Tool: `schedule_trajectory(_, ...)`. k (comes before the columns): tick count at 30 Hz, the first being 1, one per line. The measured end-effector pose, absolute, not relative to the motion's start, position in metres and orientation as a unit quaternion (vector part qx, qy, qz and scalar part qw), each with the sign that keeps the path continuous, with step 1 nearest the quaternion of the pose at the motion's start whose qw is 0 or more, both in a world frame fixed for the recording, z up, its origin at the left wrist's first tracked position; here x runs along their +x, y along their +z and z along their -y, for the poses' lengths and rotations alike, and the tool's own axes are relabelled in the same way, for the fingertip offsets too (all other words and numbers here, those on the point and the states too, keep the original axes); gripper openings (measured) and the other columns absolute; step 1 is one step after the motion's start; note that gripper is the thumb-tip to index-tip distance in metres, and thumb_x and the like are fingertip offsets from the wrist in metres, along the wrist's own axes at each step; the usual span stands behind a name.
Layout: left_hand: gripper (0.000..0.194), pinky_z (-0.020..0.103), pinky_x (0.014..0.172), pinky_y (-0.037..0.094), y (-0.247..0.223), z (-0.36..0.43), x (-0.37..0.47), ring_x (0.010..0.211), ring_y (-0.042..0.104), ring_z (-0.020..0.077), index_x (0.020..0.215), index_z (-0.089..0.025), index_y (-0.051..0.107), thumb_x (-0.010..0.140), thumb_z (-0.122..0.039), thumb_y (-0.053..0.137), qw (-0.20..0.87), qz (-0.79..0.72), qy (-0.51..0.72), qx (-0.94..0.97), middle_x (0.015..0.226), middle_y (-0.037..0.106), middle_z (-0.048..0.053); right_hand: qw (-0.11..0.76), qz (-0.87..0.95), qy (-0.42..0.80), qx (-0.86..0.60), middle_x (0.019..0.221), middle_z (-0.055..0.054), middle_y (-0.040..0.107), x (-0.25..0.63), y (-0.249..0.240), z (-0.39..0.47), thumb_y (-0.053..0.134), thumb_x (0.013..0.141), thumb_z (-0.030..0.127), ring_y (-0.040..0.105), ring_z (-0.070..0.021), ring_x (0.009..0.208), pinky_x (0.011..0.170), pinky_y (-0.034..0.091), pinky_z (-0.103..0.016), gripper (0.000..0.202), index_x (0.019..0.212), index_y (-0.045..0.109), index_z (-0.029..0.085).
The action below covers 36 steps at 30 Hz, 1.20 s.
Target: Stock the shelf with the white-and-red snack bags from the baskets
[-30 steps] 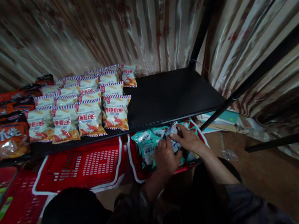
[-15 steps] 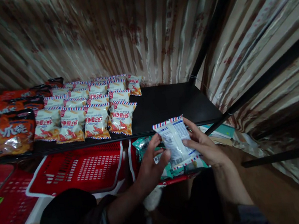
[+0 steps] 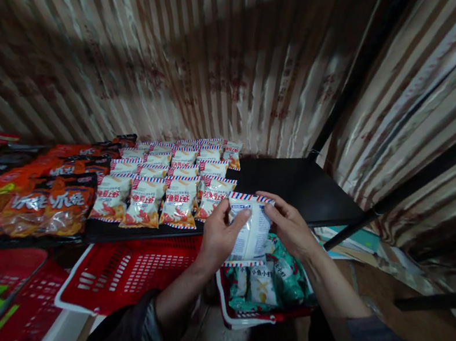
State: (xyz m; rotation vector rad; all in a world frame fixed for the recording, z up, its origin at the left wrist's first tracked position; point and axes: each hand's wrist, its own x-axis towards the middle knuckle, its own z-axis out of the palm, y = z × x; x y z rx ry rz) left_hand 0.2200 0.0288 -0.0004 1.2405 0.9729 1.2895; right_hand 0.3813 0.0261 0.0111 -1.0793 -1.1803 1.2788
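Between my hands is a white snack bag [image 3: 246,235] with red-and-blue striped ends, its printed back turned towards me. My left hand [image 3: 221,233] grips its left side, thumb laid across the front. At the upper right corner, my right hand [image 3: 287,221] pinches the bag between thumb and fingers. Just behind the held bag, rows of matching snack bags [image 3: 178,200] stand on the black shelf [image 3: 297,187]. Below it, a red basket [image 3: 249,318] holds several green-and-white snack bags [image 3: 263,288].
Orange-and-black snack packs [image 3: 68,204] fill the shelf's left part. A red basket [image 3: 126,270] sits under the shelf, with another red basket [image 3: 35,304] holding green packs farther left. Black metal bars [image 3: 352,225] frame the right side, and striped sheeting [image 3: 190,54] hangs behind.
My left hand, earlier loose at the bag's left edge, now grips it. My right hand has shifted up to the top corner. The view has moved, showing more of the basket below.
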Motion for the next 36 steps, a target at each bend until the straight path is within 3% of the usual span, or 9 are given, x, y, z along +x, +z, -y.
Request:
schedule_trajectory(3,0.035,0.028,0.071,0.053,-0.011,-0.038,0.22,0.08,0.065,0.0181,0.092,-0.018,0.063,0.074,-0.046,0.071,0.505,-0.41,0.517,0.557,0.085,0.07,0.002,0.527,0.469,0.516,-0.486,0.068,0.002,0.067,0.382,0.011,-0.037,0.082,0.06,0.05,0.056,-0.0124,0.059,0.057,0.044,-0.023,0.04,0.085,0.072,0.02)
schedule_trajectory(6,0.035,0.029,0.073,0.053,-0.019,-0.039,0.222,0.081,0.065,0.018,0.097,-0.017,0.064,0.078,-0.047,0.066,0.496,-0.409,0.501,0.58,0.088,0.07,0.004,0.541,0.443,0.499,-0.512,0.059,0.004,0.063,0.384,0.007,-0.042,0.085,0.055,0.046,0.05,-0.0107,0.051,0.051,0.04,-0.023,0.035,0.073,0.072,0.019)
schedule_trajectory(15,0.044,0.031,0.081,0.053,-0.027,-0.028,0.207,0.092,0.066,0.0225,0.112,-0.018,0.064,0.077,-0.044,0.067,0.458,-0.441,0.445,0.631,0.101,0.072,0.007,0.64,0.335,0.45,-0.526,0.065,0.002,0.066,0.381,-0.007,-0.049,0.086,0.053,0.045,0.054,-0.0128,0.058,0.055,0.043,-0.025,0.037,0.077,0.074,0.019)
schedule_trajectory(20,0.045,0.032,0.082,0.052,-0.023,-0.035,0.2,0.093,0.066,0.0225,0.115,-0.013,0.064,0.081,-0.042,0.06,0.492,-0.427,0.452,0.609,0.104,0.072,0.008,0.615,0.421,0.428,-0.511,0.068,0.0,0.068,0.387,-0.001,-0.054,0.083,0.058,0.045,0.055,-0.0126,0.061,0.057,0.042,-0.023,0.033,0.076,0.075,0.019)
schedule_trajectory(24,0.043,0.032,0.083,0.051,-0.02,-0.043,0.198,0.094,0.066,0.0234,0.115,-0.015,0.067,0.081,-0.04,0.062,0.441,-0.432,0.419,0.665,0.106,0.072,0.008,0.572,0.467,0.45,-0.503,0.082,-0.002,0.075,0.394,0.011,-0.057,0.083,0.057,0.044,0.063,-0.0166,0.073,0.066,0.048,-0.027,0.038,0.088,0.077,0.022)
schedule_trajectory(28,0.041,0.032,0.085,0.05,-0.019,-0.046,0.201,0.096,0.066,0.0232,0.115,-0.018,0.068,0.079,-0.038,0.065,0.412,-0.435,0.392,0.698,0.108,0.072,0.007,0.534,0.494,0.447,-0.521,0.072,-0.003,0.074,0.398,0.017,-0.06,0.081,0.058,0.047,0.062,-0.0166,0.064,0.06,0.047,-0.027,0.034,0.075,0.078,0.019)
schedule_trajectory(36,0.035,0.03,0.077,0.051,-0.018,-0.042,0.208,0.085,0.067,0.0209,0.109,-0.018,0.07,0.079,-0.036,0.063,0.449,-0.443,0.41,0.658,0.097,0.074,0.004,0.59,0.469,0.338,-0.564,0.064,-0.001,0.071,0.4,0.014,-0.066,0.073,0.065,0.044,0.059,-0.0151,0.058,0.054,0.042,-0.025,0.028,0.071,0.079,0.017)
